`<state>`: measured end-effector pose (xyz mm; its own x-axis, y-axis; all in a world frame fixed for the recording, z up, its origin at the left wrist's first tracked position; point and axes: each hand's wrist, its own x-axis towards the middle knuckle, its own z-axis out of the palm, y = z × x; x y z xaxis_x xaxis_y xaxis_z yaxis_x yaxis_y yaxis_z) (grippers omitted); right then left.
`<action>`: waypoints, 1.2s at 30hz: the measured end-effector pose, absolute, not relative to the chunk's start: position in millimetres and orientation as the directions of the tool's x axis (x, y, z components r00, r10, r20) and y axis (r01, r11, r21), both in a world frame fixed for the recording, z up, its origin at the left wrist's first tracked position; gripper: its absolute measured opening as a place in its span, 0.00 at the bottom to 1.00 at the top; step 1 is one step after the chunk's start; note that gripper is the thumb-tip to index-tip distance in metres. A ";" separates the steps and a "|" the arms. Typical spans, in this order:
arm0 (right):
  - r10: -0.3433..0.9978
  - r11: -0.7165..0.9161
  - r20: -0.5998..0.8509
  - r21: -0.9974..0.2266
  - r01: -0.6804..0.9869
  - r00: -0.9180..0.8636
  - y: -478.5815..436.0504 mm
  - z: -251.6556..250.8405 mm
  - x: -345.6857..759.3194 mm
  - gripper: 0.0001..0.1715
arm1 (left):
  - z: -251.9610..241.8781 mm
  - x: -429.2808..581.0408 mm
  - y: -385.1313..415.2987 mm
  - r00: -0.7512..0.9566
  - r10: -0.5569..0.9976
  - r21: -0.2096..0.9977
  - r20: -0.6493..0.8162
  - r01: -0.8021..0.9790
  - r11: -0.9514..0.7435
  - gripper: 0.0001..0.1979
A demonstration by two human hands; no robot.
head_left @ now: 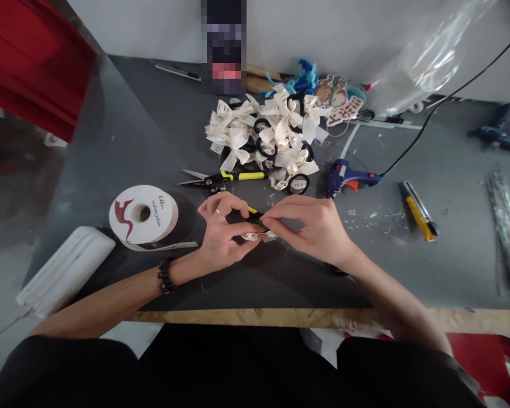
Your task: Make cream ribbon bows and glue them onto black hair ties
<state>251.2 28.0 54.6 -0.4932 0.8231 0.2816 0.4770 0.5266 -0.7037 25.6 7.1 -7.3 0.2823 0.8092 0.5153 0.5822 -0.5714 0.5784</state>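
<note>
My left hand [223, 232], with a ring and a beaded bracelet, is closed in a pinch on a small white ribbon bow [250, 236]. My right hand [312, 226] pinches at the other side of the same piece, thumb against fingertips. Part of the bow is covered by my fingers. Just beyond my hands lie garden-type scissors [242, 175] with black and yellow handles, blades spread to the left. Behind them is a heap of white ribbon bows [238, 141] mixed with black hair ties [298, 184]. A ribbon roll [164, 218] stands left of my left hand, its loose end on the table.
A blue glue gun [344, 175] with a black cord lies beyond my right hand. Farther right are a yellow utility knife [420, 218] and a bundle of thin clear strips [505, 232]. A white box-shaped device [68, 269] sits at the left edge.
</note>
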 end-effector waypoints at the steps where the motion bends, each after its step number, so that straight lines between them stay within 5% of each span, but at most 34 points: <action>1: 0.818 0.528 0.269 -0.703 0.477 -0.509 27.9 55.9 252.0 0.10 | -7.4 25.6 6.9 0.283 0.811 0.576 0.512 0.588 -0.569 0.06; 13: 0.781 0.504 0.059 -0.646 0.573 -0.621 30.7 58.3 260.6 0.07 | -8.2 24.7 5.5 0.298 0.847 0.598 0.439 0.607 -0.524 0.06; 27: 0.797 0.512 0.136 -0.671 0.537 -0.589 32.4 69.8 266.9 0.07 | -6.6 27.3 4.9 0.224 0.788 0.550 0.574 0.607 -0.573 0.14; 30: 0.812 0.512 0.165 -0.662 0.548 -0.559 32.7 69.2 266.2 0.08 | -6.9 25.8 6.3 0.219 0.789 0.602 0.573 0.541 -0.587 0.05; 36: 0.763 0.623 0.230 -0.510 0.592 -0.604 27.1 63.4 259.7 0.08 | -7.1 26.2 6.6 0.216 0.752 0.575 0.623 0.526 -0.627 0.06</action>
<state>259.7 27.1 63.4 -0.6044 0.7627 0.2301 0.5924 0.6234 -0.5103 26.2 6.6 -7.1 0.2164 0.7520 0.6226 0.5260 -0.6271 0.5745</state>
